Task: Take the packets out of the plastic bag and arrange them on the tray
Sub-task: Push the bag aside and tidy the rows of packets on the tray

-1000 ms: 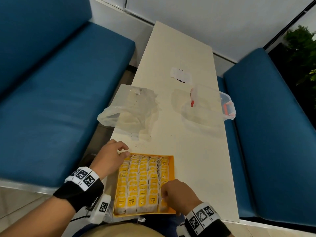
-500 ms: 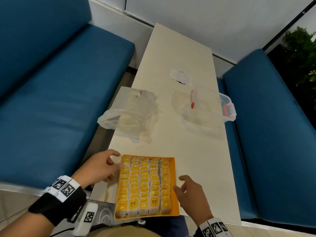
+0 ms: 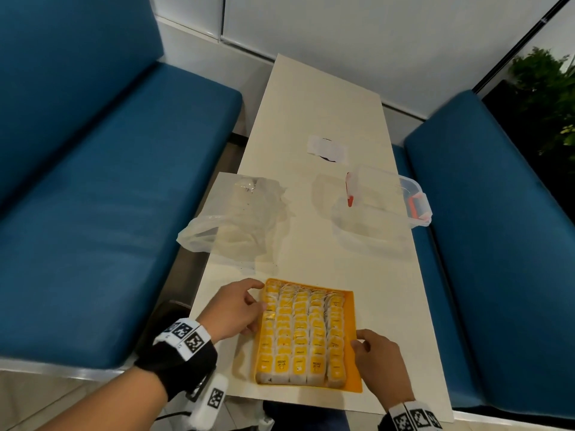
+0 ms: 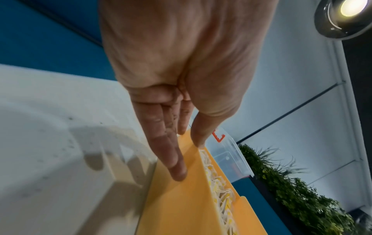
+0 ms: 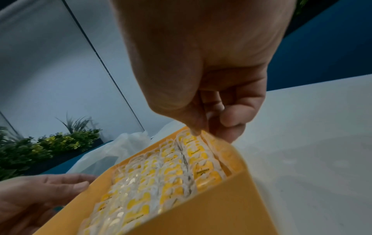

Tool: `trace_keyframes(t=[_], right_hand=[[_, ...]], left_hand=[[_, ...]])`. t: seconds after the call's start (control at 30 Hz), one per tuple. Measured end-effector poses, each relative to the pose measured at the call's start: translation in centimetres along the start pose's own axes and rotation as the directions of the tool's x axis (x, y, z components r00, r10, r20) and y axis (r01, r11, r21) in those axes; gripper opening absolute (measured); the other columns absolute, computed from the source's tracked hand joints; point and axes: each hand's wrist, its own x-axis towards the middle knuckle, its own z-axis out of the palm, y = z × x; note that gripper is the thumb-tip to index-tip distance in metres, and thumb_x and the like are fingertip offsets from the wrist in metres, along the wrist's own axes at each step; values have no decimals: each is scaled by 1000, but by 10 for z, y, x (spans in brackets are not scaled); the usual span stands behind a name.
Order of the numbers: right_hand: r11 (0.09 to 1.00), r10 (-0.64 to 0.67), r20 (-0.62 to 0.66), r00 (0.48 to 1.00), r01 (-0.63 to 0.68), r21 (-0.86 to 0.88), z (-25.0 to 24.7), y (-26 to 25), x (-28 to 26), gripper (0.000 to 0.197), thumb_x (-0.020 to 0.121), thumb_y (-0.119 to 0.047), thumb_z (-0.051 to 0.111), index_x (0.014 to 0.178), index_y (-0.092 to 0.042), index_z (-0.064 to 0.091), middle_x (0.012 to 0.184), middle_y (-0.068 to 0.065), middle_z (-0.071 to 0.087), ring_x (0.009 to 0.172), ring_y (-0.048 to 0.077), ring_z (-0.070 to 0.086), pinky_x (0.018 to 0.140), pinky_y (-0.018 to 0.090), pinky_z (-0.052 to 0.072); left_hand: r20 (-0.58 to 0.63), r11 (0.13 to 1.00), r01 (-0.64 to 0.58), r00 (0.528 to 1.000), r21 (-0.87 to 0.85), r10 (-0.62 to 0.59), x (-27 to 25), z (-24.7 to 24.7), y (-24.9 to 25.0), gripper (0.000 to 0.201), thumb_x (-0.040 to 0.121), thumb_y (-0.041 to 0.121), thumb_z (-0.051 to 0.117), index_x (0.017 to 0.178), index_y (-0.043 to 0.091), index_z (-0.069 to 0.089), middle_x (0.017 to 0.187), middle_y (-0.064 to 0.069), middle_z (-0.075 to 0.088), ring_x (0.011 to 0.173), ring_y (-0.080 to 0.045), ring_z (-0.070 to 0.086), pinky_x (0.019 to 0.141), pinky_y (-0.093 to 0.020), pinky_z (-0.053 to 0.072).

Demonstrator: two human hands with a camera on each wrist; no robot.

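1. Orange plastic tray (image 3: 353, 318), packed with rows of yellow packets (image 3: 300, 331), sits on the white table (image 3: 323, 250) between both hands.
2. Left hand (image 3: 236, 309) holds the tray's left wall, straight fingers (image 4: 171, 152) outside, thumb on the rim.
3. Right hand (image 3: 378, 356) pinches the right rim, fingers (image 5: 229, 120) curled.
4. Beyond the fingertips lies the crumpled plastic bag (image 3: 242, 222).
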Motion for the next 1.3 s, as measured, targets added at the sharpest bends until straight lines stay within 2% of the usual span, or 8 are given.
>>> trace_keyframes(t=[0.3,0.43,0.5,0.7,0.9,1.03,1.2,1.3], right_hand=[[1000,-9,-121,993,10,11,-37,-18,1,40,94,-39,63,130,-23,58,104,-5,59,90,11,60,78,27,48],[930,-223,-144,964,255,266,-56,-87,17,35,95,-34,63,129,-30,58,111,-4,61,82,2,62,68,13,47],[869,-314,-99,944,328,370,-47,-131,40,34,95,-39,61,130,-37,57,118,-5,60,85,5,66,76,26,57],[846,-390,208,897,259,466,17,-243,106,56,98,-51,48,151,-38,35,158,0,32,141,22,41,112,49,42],[745,-461,456,762,52,665,60,-293,73,39,104,-29,47,142,-31,47,130,3,59,108,25,62,78,36,59],[713,-553,508,660,60,699,68,-316,40,39,97,5,44,125,-20,55,109,6,64,95,24,65,89,45,57],[738,-596,618,513,48,673,71,-325,20,59,89,17,46,138,-15,51,139,5,57,121,19,60,94,43,55],[732,-591,647,482,-18,682,53,-310,16,53,96,2,57,144,-16,48,144,0,54,124,19,61,96,38,55]], left_hand=[[-213,995,-91,972,27,95,6,-23,12,12,97,36,65,108,34,69,88,7,72,66,-9,72,68,-27,52],[-694,991,-126,709,53,127,7,-91,-3,16,100,32,60,110,23,68,108,5,64,93,-12,60,85,-29,43],[-775,993,-113,631,-31,48,20,-119,-16,23,102,31,57,120,19,64,121,-1,60,103,-15,57,93,-31,42],[-389,969,-3,916,-246,-96,58,-135,-37,55,104,59,38,154,38,37,159,7,40,146,-18,37,122,-49,29],[-195,921,-66,981,-384,-11,37,-123,-3,35,95,69,40,125,59,57,132,31,58,126,3,53,107,-36,37],[-221,879,-96,975,-468,-11,29,-130,-9,74,79,81,61,141,41,56,137,11,65,127,-12,61,111,-44,45],[-563,893,-219,825,-392,-45,15,-148,-5,17,92,16,67,103,20,78,98,-5,78,90,-16,72,84,-33,55],[-694,980,-97,718,-171,-50,3,-165,-28,34,88,1,62,108,23,78,106,0,70,98,-16,65,84,-25,45]])
